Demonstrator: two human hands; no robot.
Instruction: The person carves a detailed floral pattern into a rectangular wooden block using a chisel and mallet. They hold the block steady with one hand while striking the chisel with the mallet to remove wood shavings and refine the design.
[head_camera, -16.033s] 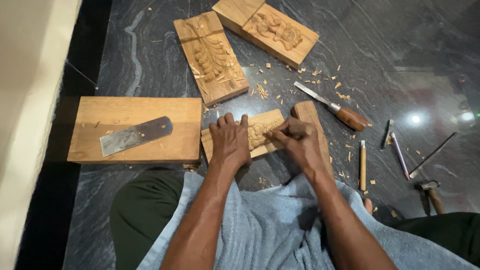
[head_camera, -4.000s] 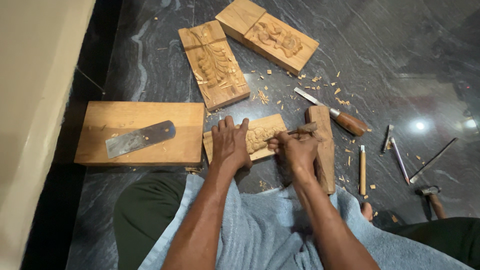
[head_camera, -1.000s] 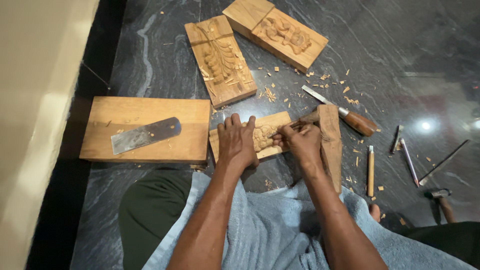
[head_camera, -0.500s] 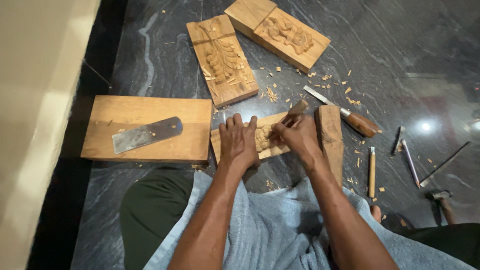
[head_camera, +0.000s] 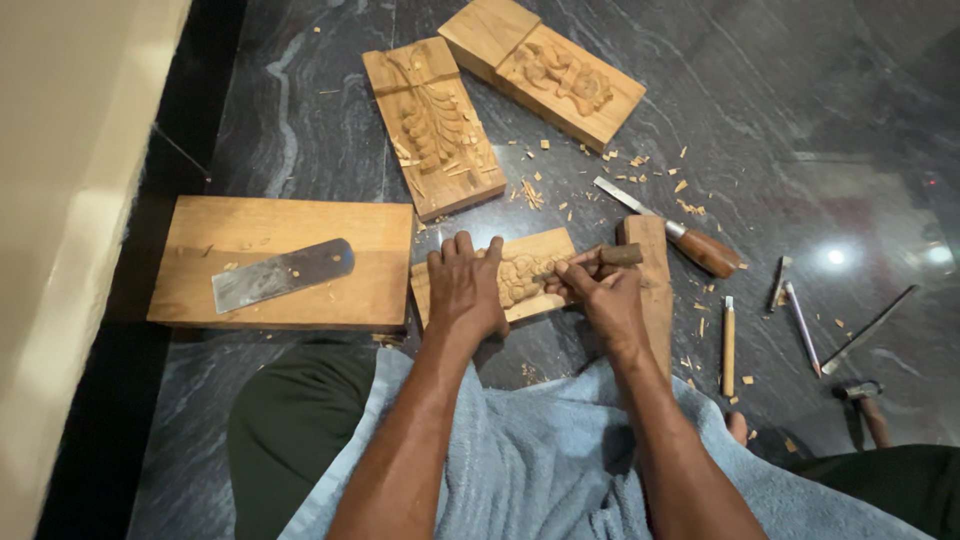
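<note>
My left hand presses flat on a small carved wooden block that lies on the dark stone floor in front of my lap. My right hand grips a wooden-handled carving chisel, its tip low against the carved relief near the block's middle. Right behind that hand a narrow wooden bar lies lengthwise. A blue towel covers my lap.
A plain board with a flat metal blade lies to the left. Two carved panels lie further out. A brown-handled chisel, several thin tools and wood chips lie to the right. A pale wall runs along the left.
My right hand has drawn the chisel back down onto the block after lifting it up and right half a second ago. My left hand stays on the block.
</note>
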